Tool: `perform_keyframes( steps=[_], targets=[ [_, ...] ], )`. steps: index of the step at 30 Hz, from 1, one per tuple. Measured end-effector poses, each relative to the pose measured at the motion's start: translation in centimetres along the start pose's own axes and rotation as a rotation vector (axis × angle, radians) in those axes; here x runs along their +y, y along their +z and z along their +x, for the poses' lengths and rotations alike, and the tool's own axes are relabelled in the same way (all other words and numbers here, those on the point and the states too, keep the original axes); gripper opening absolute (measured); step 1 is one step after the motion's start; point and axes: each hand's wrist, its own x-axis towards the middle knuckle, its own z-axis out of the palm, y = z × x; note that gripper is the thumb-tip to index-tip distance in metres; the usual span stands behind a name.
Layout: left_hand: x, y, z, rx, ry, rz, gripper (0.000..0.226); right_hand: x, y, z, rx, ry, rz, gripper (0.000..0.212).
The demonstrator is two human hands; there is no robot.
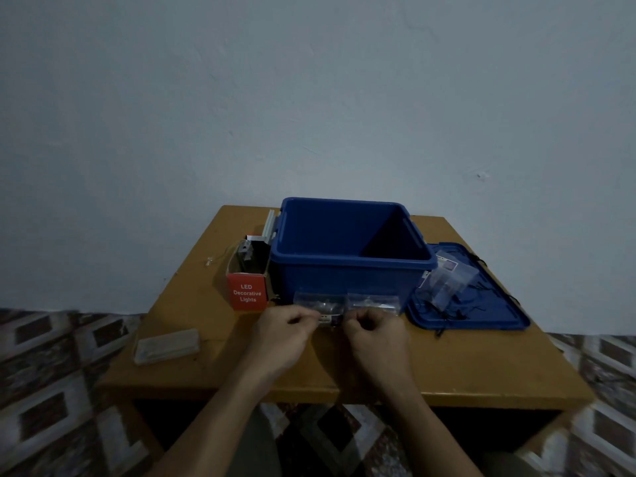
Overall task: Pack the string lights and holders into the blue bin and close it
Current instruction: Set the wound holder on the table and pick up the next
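Observation:
An open blue bin (347, 273) stands at the middle back of a wooden table (447, 366); its inside looks bare. Its blue lid (495, 311) lies flat to the right, with clear plastic packets (447, 277) and dark string-light wire (447, 316) on it. In front of the bin, my left hand (285, 333) and my right hand (375, 333) each pinch an end of a clear plastic packet (347, 302) holding small dark parts. A red box marked "LED Decorative Lights" (247, 290) stands open to the left of the bin.
A flat clear case (167, 346) lies near the table's left edge. Thin wire with small bulbs (220, 258) trails left of the red box. Pale rails (269, 227) lean behind it. A plain wall rises right behind the table; patterned floor tiles surround it.

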Motion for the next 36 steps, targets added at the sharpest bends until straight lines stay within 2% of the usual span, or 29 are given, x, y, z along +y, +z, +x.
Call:
perform_keyframes(
  steps=[20,26,29,33,36],
  targets=[
    [0.3,-2.3,-2.1,-0.122,0.037,0.055,0.016,-0.2,-0.1,-0.9,-0.098,-0.067,-0.169,0.014],
    [-0.3,-7.4,-3.5,0.031,0.108,0.06,0.015,-2.5,1.7,-1.9,-0.2,-0.165,-0.25,0.015],
    [-0.9,-11.4,-4.9,0.191,0.214,0.096,0.015,-4.6,4.6,-2.4,-0.326,-0.228,-0.292,0.024],
    [-2.3,-16.0,-5.2,0.393,0.263,0.24,0.02,-7.3,9.0,-2.5,-0.446,-0.355,-0.365,0.032],
    [-4.7,-19.0,-4.3,0.365,0.185,0.441,0.028,-9.5,11.9,-3.2,-0.576,-0.506,-0.52,0.041]
  ],
)
